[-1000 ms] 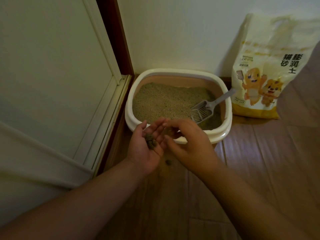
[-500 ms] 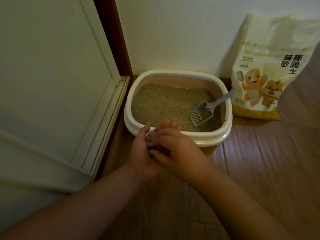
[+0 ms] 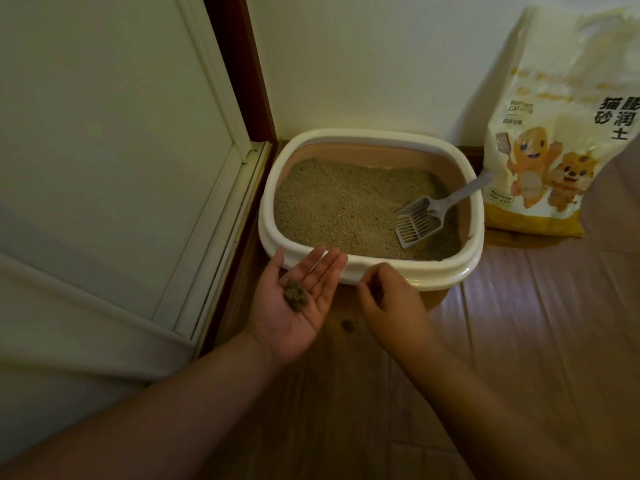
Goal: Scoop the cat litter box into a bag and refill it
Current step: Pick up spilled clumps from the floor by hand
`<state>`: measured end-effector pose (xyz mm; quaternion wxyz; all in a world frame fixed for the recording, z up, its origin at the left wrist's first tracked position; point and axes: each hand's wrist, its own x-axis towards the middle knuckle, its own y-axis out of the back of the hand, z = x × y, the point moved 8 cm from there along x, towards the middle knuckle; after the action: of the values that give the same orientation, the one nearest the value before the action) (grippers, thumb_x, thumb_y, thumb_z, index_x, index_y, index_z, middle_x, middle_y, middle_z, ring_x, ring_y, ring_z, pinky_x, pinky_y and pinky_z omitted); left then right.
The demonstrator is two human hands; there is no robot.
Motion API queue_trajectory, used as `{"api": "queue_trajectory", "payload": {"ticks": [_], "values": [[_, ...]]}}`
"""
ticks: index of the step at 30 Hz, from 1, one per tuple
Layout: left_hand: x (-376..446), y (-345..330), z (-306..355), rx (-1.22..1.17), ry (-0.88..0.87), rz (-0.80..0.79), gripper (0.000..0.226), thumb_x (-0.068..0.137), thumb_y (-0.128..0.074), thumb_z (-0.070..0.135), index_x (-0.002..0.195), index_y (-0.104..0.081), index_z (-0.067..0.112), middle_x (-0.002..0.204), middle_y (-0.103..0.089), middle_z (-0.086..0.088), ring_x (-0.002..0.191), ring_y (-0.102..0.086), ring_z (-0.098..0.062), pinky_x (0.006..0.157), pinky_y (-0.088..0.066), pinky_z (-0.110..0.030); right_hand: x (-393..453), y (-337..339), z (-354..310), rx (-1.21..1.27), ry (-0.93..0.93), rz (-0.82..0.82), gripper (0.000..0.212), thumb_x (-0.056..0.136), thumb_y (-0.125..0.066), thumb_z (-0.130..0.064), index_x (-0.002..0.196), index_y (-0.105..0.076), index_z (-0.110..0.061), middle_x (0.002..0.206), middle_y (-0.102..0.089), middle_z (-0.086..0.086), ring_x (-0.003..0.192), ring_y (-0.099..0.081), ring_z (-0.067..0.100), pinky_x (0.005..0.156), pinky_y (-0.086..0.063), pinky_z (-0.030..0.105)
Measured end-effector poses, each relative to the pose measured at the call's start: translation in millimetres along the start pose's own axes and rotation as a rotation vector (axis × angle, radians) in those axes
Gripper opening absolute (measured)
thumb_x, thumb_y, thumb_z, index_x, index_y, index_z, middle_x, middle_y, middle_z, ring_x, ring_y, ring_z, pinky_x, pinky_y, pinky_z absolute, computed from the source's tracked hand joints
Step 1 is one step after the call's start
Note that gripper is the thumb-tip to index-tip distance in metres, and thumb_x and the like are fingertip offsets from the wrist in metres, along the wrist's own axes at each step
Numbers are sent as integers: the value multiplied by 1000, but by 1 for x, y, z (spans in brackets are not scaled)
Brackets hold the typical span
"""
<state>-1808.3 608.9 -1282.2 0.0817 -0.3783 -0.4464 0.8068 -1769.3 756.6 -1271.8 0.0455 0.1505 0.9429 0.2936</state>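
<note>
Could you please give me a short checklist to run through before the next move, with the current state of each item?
1. Clumps rest steady on the left hand, palm up: ok.
2. Floor free of spills: not ok, one clump lies on the floor between the hands.
3. Right hand free to pick it up: cannot tell, its fingers are curled and may hide something.
4. Scoop within reach: ok, it lies in the litter box, handle on the right rim.
5. Waste bag ready: not ok, none in view.
6. Refill bag at hand: ok, it leans on the wall.

Head view — looking down, close over the hands.
</note>
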Motion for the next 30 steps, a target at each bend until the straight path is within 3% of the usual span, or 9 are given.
{"api": "queue_trajectory", "payload": {"ticks": [2,5,9,12,15,18,20,26,30], "values": [[-1,5,3,14,4,3,63,101,-49,49,133,-57,-4,133,-63,-24,122,-63,-37,107,-46,-43,1,-32,24,-192,-1,-156,3,97,-60,-30,96,-62,-28,91,-64,-9,80,-64,2,70,-54,25],[-2,5,7,31,-4,-2,63,100,-48,50,128,-60,-5,133,-63,-24,122,-64,-36,105,-47,-46,-6,-83,62,-503,23,-458,29,97,-57,-30,125,-63,-24,128,-57,1,113,-58,22,96,-49,33],[-4,1,9,36,2,-19,63,99,-48,51,119,-67,-6,132,-63,-24,122,-64,-36,103,-49,-47,-14,-109,87,-603,26,-517,37,99,-50,-22,135,-60,-21,150,-43,8,130,-45,31,110,-41,37],[-6,-1,8,28,7,-40,64,99,-48,51,109,-73,-7,133,-63,-25,122,-64,-36,104,-49,-47,-13,-111,91,-569,-1,-464,31,98,-51,-10,126,-65,-12,137,-52,13,122,-50,31,103,-45,40],[-9,-5,8,26,7,-43,63,100,-47,51,118,-68,-5,132,-64,-24,121,-64,-36,104,-48,-47,-12,-103,88,-525,-21,-440,24,98,-51,-8,118,-65,-7,125,-58,15,111,-57,30,93,-48,38],[-12,-12,5,26,2,-47,61,100,-46,50,125,-62,-4,132,-64,-24,120,-65,-36,103,-49,-47,-9,-75,64,-432,10,-389,20,98,-55,-18,115,-66,-20,119,-56,0,105,-59,18,91,-50,30],[-14,-16,2,26,3,-40,59,101,-47,48,127,-61,-3,132,-64,-24,121,-65,-36,104,-50,-46,-2,-41,31,-327,87,-237,17,96,-60,-24,112,-65,-27,109,-58,-8,96,-59,8,86,-53,29],[-14,-29,-12,50,-5,-44,60,101,-47,48,131,-60,-3,132,-64,-23,124,-62,-34,113,-42,-43,10,64,-70,-91,246,128,21,91,-69,-26,111,-62,-25,100,-63,-12,89,-62,1,76,-55,20],[-13,-43,-27,90,24,-75,60,101,-47,48,134,-59,-1,135,-62,-23,127,-61,-34,117,-37,-44,6,82,-94,-75,281,94,17,91,-72,-27,105,-63,-29,99,-64,-14,91,-62,2,78,-56,24]]}}
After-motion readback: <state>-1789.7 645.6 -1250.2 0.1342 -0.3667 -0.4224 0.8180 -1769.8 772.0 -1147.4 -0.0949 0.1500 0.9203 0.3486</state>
